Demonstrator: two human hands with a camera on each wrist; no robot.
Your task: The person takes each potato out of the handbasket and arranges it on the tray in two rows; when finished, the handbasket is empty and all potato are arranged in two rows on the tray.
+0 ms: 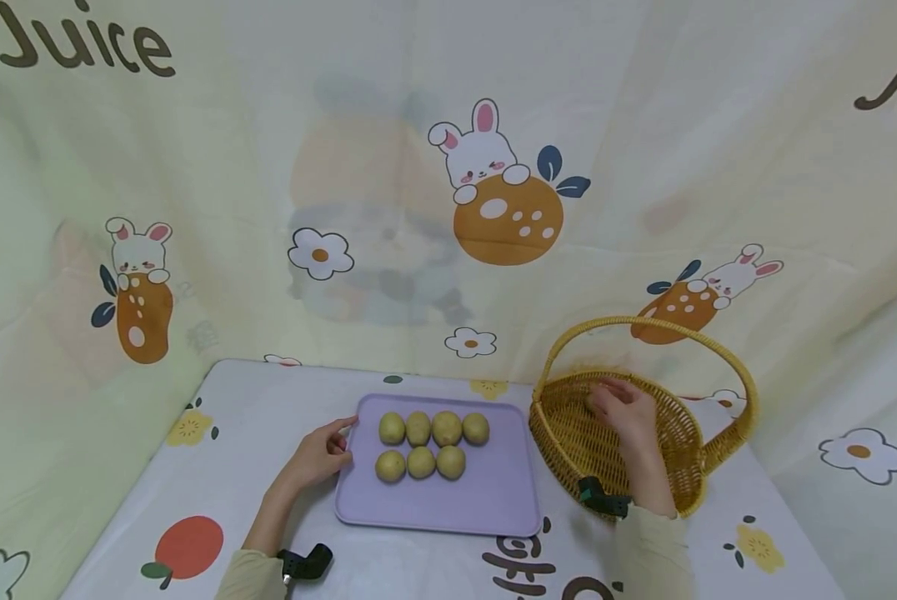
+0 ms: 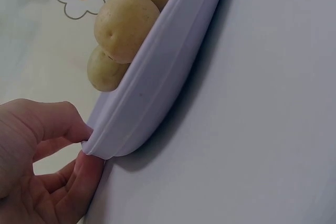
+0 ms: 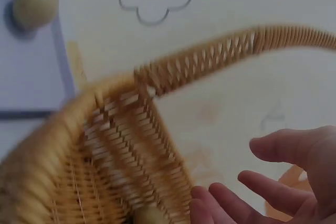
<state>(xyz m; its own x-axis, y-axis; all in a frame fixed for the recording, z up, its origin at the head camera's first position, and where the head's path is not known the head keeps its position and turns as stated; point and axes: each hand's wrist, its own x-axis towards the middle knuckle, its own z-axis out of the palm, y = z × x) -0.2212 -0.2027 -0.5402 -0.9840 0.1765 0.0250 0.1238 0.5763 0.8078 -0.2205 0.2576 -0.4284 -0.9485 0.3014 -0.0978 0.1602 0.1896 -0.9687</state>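
My left hand [image 1: 318, 454] pinches the left rim of the lilac tray [image 1: 448, 508]; in the left wrist view the thumb lies over the rim and fingers sit beneath it. Potatoes stand on the tray in two rows: several at the back and three in front, including a potato [image 1: 451, 462] at the front row's right end. My right hand [image 1: 628, 417] is inside the wicker basket [image 1: 591, 450]. Its thumb and fingers are apart with nothing between them in the right wrist view. Another potato [image 3: 149, 214] lies in the basket near these fingers, partly cut off by the frame.
The basket's tall arched handle [image 1: 744, 383] rises over the right side. Its left rim stands close to the tray's right edge. A printed cloth [image 1: 268, 400] covers the table, and a patterned curtain [image 1: 388, 167] hangs behind it.
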